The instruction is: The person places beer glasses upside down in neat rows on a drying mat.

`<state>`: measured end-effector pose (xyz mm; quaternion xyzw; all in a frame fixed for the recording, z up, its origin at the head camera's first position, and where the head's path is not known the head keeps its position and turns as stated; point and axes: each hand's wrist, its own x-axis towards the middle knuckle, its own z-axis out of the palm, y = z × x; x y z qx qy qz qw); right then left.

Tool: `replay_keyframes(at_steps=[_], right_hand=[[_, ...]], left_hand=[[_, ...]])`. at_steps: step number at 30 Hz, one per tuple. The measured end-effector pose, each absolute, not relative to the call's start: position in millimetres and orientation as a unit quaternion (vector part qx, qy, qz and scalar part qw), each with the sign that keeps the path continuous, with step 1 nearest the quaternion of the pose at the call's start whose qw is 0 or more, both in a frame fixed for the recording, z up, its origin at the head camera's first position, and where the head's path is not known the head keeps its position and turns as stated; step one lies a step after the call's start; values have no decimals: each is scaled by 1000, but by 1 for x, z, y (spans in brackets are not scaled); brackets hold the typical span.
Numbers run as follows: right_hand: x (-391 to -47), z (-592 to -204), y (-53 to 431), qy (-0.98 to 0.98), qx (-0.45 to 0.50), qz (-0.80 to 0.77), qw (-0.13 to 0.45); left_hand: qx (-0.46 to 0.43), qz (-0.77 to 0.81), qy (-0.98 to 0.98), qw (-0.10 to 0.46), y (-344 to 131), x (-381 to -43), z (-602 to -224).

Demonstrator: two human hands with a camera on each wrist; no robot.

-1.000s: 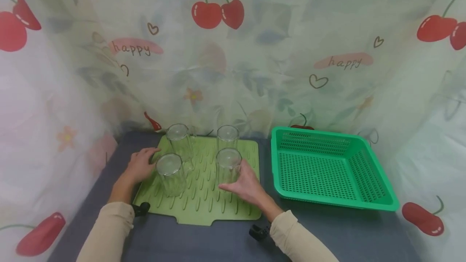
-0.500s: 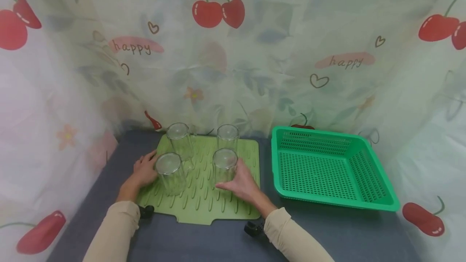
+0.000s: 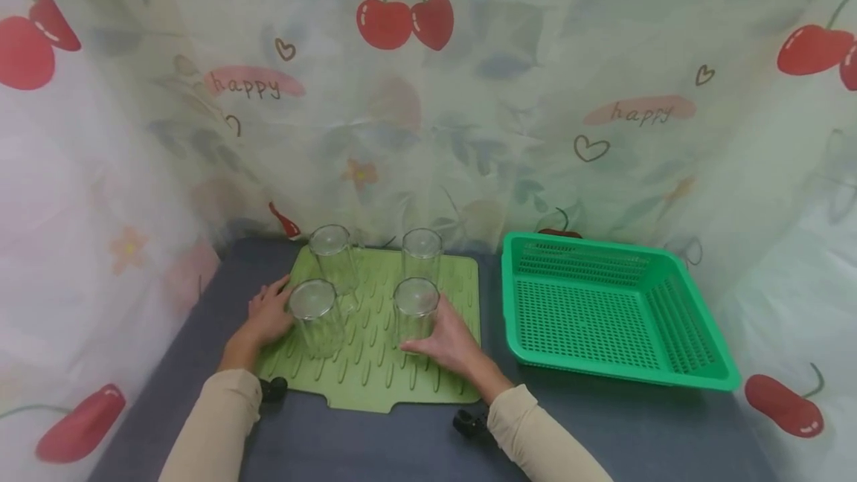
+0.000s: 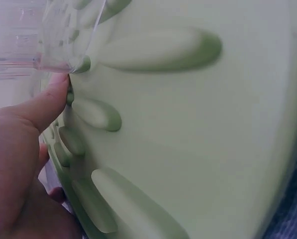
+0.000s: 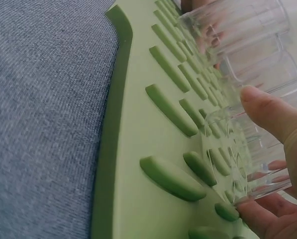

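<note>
Several clear glass mugs stand on a green ribbed drying mat. In the head view, my right hand holds the front right mug, thumb on the near side and fingers around the far side. That mug's lower end meets the mat's ribs. Beside the front left mug, my left hand rests at the mat's left edge, its thumb tip close to the mug's lower end. Whether it touches the glass I cannot tell. The back left mug and back right mug stand behind.
To the right of the mat, a green plastic basket with perforated walls stands on the dark grey tabletop. A patterned curtain closes off the back and both sides. Black wrist devices sit at the sleeves.
My left hand has lowered and moved slightly right, from behind the front left mug to beside it. My right hand has shifted the front right mug slightly left and a little nearer.
</note>
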<state>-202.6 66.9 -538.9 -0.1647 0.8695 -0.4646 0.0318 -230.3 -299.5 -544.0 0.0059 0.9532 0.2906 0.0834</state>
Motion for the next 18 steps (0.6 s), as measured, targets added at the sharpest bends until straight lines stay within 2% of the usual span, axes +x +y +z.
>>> replay_keyframes(at_steps=[18], right_hand=[[-203,-538,63,878,-153,-451,52]], left_hand=[[3,298,951,82,-303,-233,-547]])
